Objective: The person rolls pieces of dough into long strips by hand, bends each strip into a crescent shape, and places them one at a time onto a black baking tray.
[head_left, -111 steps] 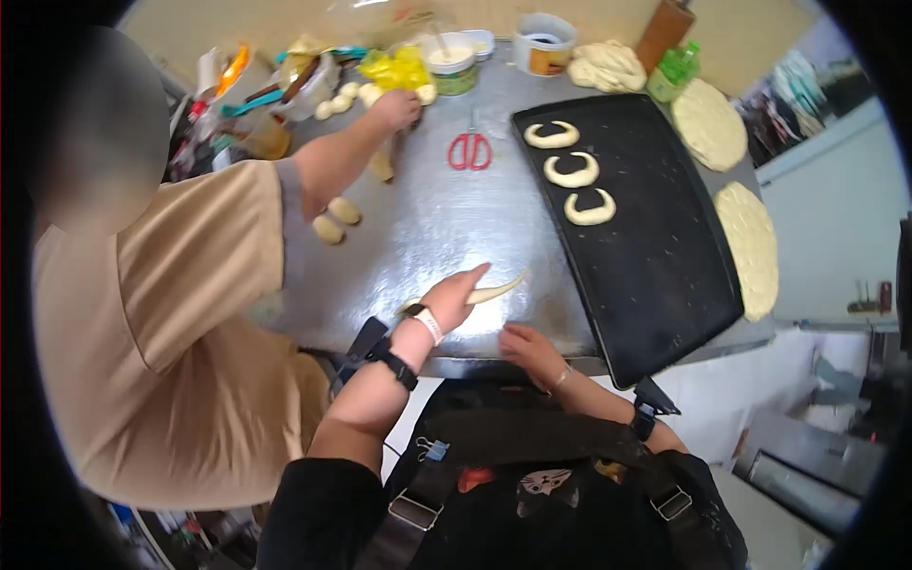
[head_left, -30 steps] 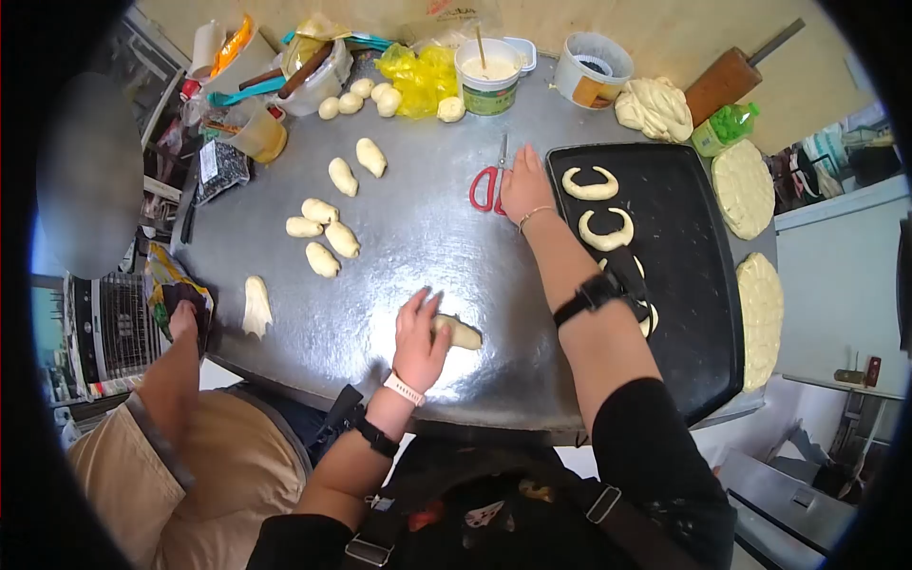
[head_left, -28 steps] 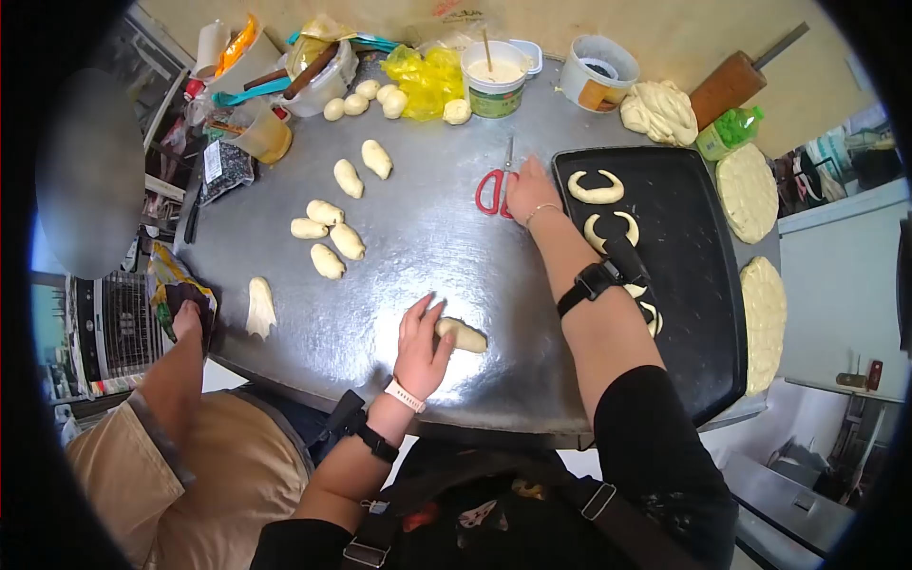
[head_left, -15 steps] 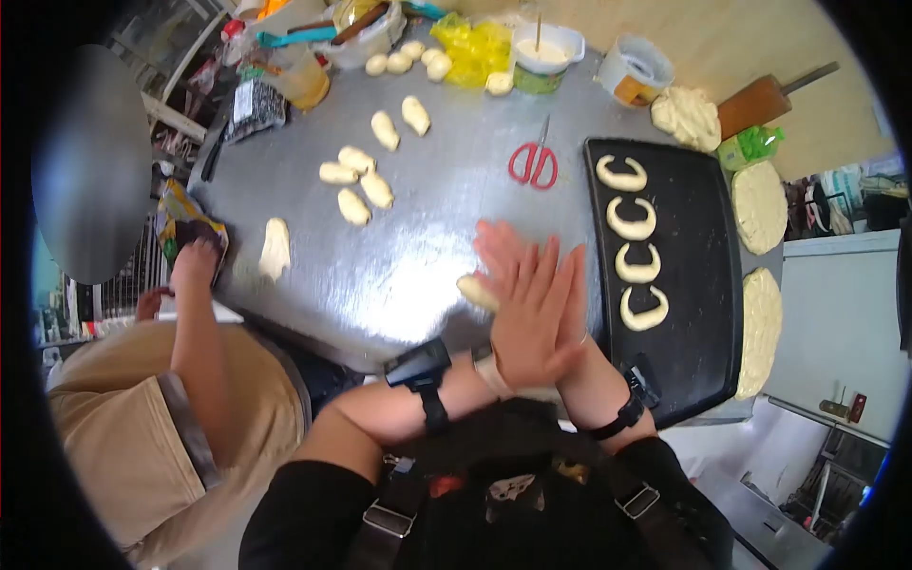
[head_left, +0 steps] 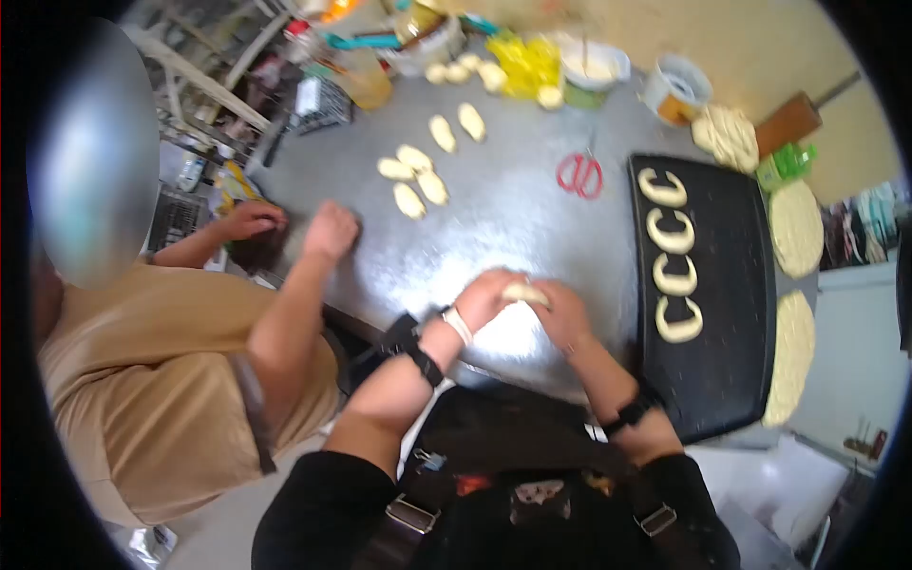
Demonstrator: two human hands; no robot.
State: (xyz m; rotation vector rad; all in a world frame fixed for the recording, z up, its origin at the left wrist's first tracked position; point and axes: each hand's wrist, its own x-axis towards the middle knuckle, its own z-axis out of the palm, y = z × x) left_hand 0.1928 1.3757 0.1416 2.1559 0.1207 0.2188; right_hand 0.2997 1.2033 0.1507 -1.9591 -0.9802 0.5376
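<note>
Between my two hands is a short roll of dough (head_left: 525, 294), low over the front of the metal table (head_left: 532, 228). My left hand (head_left: 486, 296) grips its left end and my right hand (head_left: 564, 313) its right end; the fingertips are partly hidden and a little blurred. To the right lies a black baking tray (head_left: 712, 370) with a column of curved, C-shaped dough pieces (head_left: 675, 273). Several small oval dough pieces (head_left: 415, 160) rest on the table ahead and to the left.
Red-handled scissors (head_left: 580, 175) lie left of the tray. Flat dough slabs (head_left: 796, 228) line its right side. A yellow bag (head_left: 524, 65), a bowl (head_left: 594, 65) and a tub (head_left: 676, 87) stand at the back. A co-worker's hand (head_left: 332, 231) rests at the table's left edge.
My hands have gone from flat, crossed palms to holding the dough roll at both ends. The co-worker's hand has come onto the table, where a flattened dough piece lay. The view has shifted.
</note>
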